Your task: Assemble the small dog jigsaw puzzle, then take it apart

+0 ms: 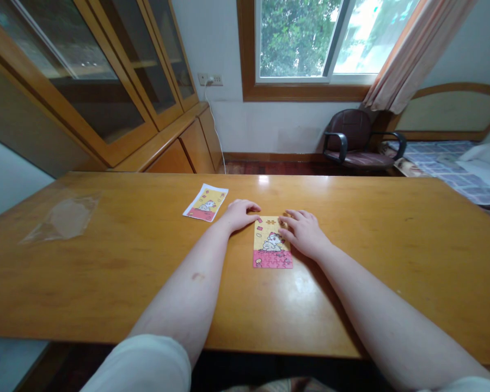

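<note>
A small jigsaw puzzle (271, 258) lies flat on the table, yellow above and pink below, with a white cartoon animal in its middle. Near its top edge, a brown piece-shaped patch looks like a gap. My left hand (240, 214) rests at the upper left corner, its fingers stretched out and the thumb by the edge. Over the right edge, my right hand (305, 233) has its fingers spread, the tips touching the upper right part. I see nothing held in either hand, though the fingertips partly cover that corner.
A picture card (206, 203) with the same design lies left of the puzzle. Farther left is a clear plastic bag (65, 218). The wooden table (147, 261) ends before a window wall, with an armchair (353, 136) and a bed (441, 158) beyond. A glass-door cabinet (147, 117) stands left.
</note>
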Motion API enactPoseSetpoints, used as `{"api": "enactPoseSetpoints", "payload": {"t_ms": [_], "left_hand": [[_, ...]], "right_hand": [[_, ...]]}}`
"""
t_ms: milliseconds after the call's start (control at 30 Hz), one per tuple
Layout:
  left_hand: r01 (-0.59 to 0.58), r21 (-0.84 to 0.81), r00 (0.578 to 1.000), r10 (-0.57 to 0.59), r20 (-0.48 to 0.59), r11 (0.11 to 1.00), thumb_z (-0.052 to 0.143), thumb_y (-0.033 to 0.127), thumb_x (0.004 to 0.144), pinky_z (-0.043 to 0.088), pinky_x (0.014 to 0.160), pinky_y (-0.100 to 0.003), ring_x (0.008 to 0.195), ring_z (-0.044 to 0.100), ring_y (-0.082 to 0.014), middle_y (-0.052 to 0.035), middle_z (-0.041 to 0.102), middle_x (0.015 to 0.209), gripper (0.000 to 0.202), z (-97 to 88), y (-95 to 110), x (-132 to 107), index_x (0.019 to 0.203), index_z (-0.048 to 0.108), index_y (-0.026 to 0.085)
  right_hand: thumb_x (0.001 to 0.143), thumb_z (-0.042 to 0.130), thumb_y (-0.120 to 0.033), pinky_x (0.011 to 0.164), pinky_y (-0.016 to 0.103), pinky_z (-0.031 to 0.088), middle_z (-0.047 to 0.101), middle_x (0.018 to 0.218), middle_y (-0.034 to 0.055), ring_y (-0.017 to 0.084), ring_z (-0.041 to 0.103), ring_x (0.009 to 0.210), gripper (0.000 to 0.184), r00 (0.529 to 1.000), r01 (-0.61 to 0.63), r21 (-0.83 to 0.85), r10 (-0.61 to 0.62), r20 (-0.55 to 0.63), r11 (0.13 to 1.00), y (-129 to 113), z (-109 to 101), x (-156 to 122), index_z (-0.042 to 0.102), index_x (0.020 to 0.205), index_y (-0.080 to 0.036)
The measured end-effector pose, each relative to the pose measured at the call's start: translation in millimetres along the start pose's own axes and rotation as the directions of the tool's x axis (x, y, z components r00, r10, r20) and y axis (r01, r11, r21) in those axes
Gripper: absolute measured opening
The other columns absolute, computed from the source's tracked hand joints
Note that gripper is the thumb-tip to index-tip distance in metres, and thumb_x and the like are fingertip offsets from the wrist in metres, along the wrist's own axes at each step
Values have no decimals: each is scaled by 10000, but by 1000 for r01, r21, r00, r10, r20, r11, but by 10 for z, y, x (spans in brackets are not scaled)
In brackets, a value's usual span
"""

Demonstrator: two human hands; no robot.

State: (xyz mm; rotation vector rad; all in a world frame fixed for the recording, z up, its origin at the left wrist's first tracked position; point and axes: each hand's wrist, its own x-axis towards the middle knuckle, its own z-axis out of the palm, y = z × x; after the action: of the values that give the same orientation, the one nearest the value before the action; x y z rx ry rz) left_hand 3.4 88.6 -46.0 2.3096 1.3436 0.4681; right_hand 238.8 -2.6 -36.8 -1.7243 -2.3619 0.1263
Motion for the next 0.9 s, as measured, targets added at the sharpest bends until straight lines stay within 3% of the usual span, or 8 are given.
{"api": "enactPoseSetpoints", "payload": {"t_ms": [100, 167, 333, 700, 900], "left_hand": [[8, -6, 1000, -7, 4, 1000, 698, 375, 747, 468, 964, -381, 1046, 622, -242, -37, 735, 1074, 295, -6, 11, -7, 1008, 741, 244], [13, -11, 1000, -13, 7, 1000, 698, 371, 747, 466, 964, -378, 1050, 622, -239, -36, 734, 1073, 289, -7, 13, -7, 1006, 740, 248], [4, -12, 1000, -4, 12, 1000, 694, 374, 751, 463, 966, -385, 1043, 622, -238, -45, 731, 1076, 300, -2, -4, 2, 1016, 738, 241], [8, -11, 1000, -8, 13, 1000, 693, 379, 750, 463, 968, -396, 1039, 619, -241, -48, 730, 1070, 306, 0, -5, 4, 1017, 737, 236], [12, -5, 1000, -12, 9, 1000, 693, 374, 749, 463, 970, -390, 1044, 619, -244, -47, 732, 1071, 303, -10, 9, -4, 1015, 739, 239]], "right_hand": [[958, 439, -348, 978, 481, 355, 608, 1305, 121, 320, 509, 1137, 373, 977, -202, -44, 198, -81, 978, 63, -18, 20, 655, 1231, -217], [953, 444, -305, 911, 453, 388, 647, 1232, 119, 309, 543, 1069, 330, 967, -255, -53, 253, -42, 966, 104, -28, 32, 708, 1135, -226], [958, 442, -257, 836, 384, 404, 685, 1071, 119, 265, 579, 984, 315, 965, -258, -37, 259, 30, 965, 128, -52, 54, 752, 1000, -222], [929, 481, -248, 818, 400, 410, 653, 1043, 178, 295, 573, 976, 206, 967, -248, -77, 252, 36, 966, 127, 75, 68, 658, 961, -148], [906, 511, -208, 825, 361, 423, 694, 935, 94, 238, 602, 917, 145, 979, -199, 132, 202, -13, 971, 55, 4, 53, 654, 897, -186]]}}
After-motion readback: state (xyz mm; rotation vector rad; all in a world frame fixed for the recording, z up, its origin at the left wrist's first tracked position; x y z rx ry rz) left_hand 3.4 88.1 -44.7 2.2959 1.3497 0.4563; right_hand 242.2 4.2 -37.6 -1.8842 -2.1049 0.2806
